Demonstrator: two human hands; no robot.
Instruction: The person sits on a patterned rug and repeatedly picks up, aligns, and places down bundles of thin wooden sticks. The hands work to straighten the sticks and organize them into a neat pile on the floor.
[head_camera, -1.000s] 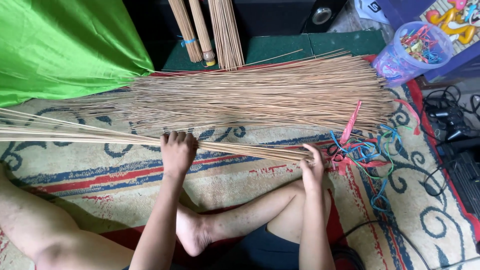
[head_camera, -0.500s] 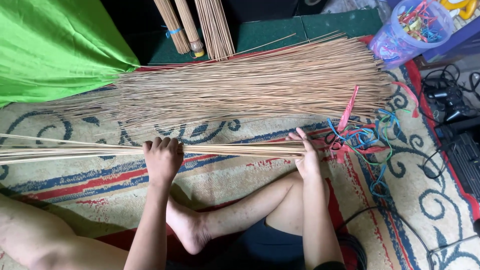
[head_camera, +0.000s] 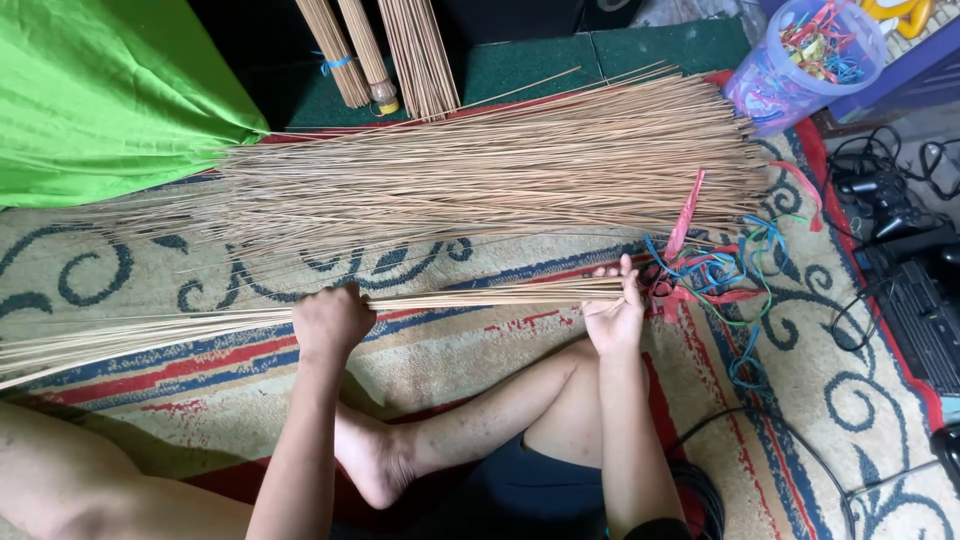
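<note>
My left hand (head_camera: 330, 320) is closed around a thin bundle of tan sticks (head_camera: 480, 297) near its middle. The bundle lies level across my lap and fans out toward the left edge of the view. My right hand (head_camera: 614, 312) presses flat against the bundle's right end, palm on the stick tips. Beyond my hands a big loose pile of the same sticks (head_camera: 480, 175) lies spread on the patterned carpet (head_camera: 560, 350).
Coloured plastic strings (head_camera: 715, 270) lie tangled right of my right hand. A clear tub of more strings (head_camera: 805, 55) stands at the back right. Green cloth (head_camera: 100, 90) fills the back left, tied stick bundles (head_camera: 375, 50) lean behind, black cables and devices (head_camera: 900, 260) at right.
The bundle swung from a slant to level and slid left. My left hand shifted left along it, then slightly right. My right hand stayed at the right end.
</note>
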